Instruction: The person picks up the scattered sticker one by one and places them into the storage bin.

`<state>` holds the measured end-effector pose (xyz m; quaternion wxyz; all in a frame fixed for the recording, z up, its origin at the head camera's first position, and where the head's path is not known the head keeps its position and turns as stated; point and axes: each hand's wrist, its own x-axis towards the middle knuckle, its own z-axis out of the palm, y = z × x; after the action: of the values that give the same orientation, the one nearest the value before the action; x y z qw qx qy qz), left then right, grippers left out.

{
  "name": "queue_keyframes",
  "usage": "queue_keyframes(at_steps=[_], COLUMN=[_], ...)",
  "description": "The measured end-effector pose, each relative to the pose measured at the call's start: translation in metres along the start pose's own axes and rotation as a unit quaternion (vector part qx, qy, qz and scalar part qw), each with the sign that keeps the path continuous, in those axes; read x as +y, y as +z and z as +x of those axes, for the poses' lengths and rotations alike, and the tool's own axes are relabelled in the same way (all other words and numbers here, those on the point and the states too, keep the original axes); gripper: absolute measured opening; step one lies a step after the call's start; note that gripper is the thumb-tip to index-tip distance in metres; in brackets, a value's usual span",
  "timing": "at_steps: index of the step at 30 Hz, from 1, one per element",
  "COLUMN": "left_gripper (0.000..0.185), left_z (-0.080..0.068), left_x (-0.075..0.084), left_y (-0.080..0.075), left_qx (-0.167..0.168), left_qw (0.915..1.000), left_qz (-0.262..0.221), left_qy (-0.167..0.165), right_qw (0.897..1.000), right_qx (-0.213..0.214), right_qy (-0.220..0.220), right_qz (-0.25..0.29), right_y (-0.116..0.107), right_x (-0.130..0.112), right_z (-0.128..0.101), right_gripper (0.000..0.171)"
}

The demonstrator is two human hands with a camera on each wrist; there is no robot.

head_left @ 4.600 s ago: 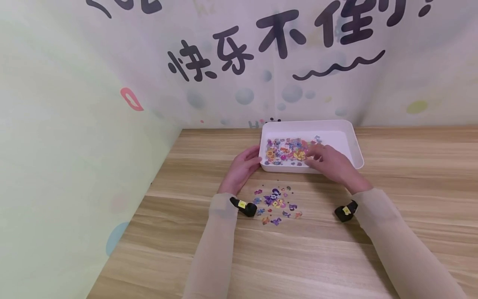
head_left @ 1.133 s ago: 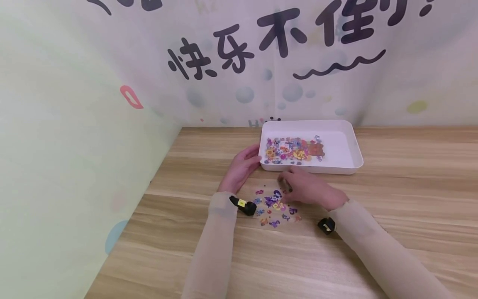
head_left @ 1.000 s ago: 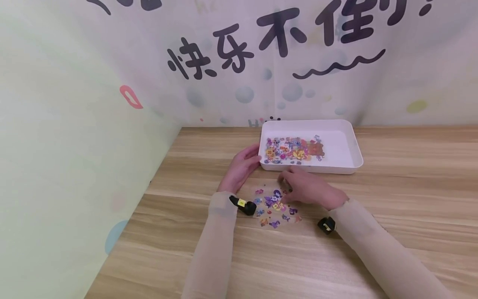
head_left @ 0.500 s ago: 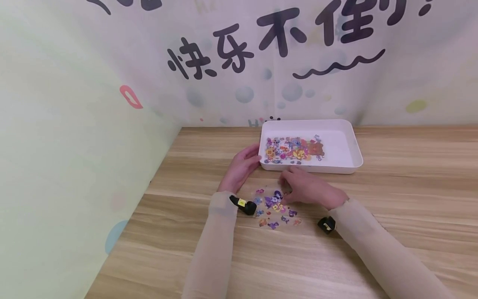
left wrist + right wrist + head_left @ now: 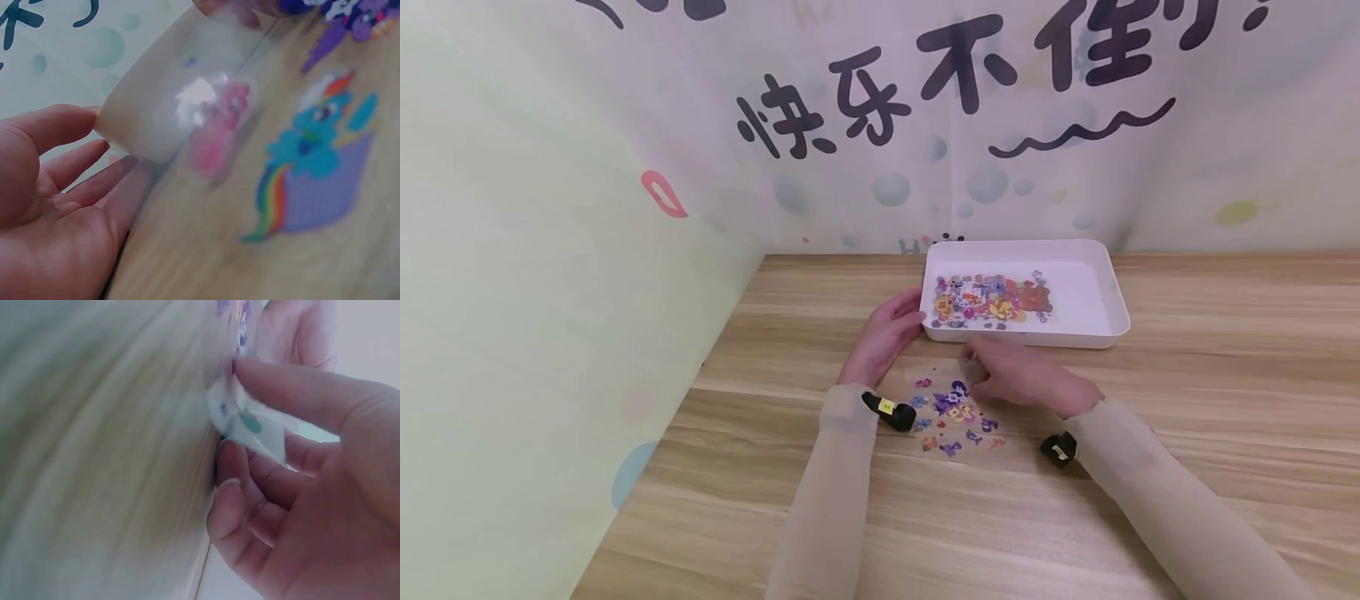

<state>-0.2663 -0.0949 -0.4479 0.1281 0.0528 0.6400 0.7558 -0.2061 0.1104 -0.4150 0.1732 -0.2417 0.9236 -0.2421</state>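
From the head view, one shallow white plastic tray [image 5: 1116, 304] with rounded corners sits on the pale wood-grain table [image 5: 1225, 400], against a wall hung with printed fabric bearing dark characters and bubbles [image 5: 970, 75]. Two clear sticker sheets are in sight: one inside the tray [image 5: 988, 302], one transparent sheet of colourful cartoon stickers [image 5: 953, 412] flat on the table just in front of the tray. The right hand [image 5: 1026, 379] pinches that sheet's far edge, close to the tray's front wall. The left hand [image 5: 887, 333] rests with relaxed fingers against the tray's left front corner. Both arms wear beige sleeves, each with a small black wrist unit.

The left wrist view shows the left palm [image 5: 56, 212] open, fingers straight, touching the tray's smooth rounded corner [image 5: 156, 119]; glossy pony stickers [image 5: 319, 162] lie beside it on the wood.

The right wrist view, blurred, shows thumb and fingertips [image 5: 294, 394] clamped on a lifted corner of the clear sheet [image 5: 247, 425].
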Motion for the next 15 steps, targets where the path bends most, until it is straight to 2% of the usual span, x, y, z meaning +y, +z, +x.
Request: queue_keyframes(at_steps=[7,15], left_gripper=[0.047,0.048], left_z=[0.0008,0.0015], left_x=[-0.0004,-0.0016], left_y=[-0.0006,-0.0008], left_qx=[0.001,0.003], left_qw=[1.0,1.0], left_qz=[-0.001,0.005], left_qy=[0.0,0.0], right_qw=[0.999,0.997], right_qx=[0.023,0.049], right_qy=[-0.029,-0.056], right_qz=[-0.021,-0.03], right_y=[-0.0025,-0.0073], right_x=[0.0049,0.0098], right_z=[0.0011,-0.0003], right_gripper=[0.019,0.016])
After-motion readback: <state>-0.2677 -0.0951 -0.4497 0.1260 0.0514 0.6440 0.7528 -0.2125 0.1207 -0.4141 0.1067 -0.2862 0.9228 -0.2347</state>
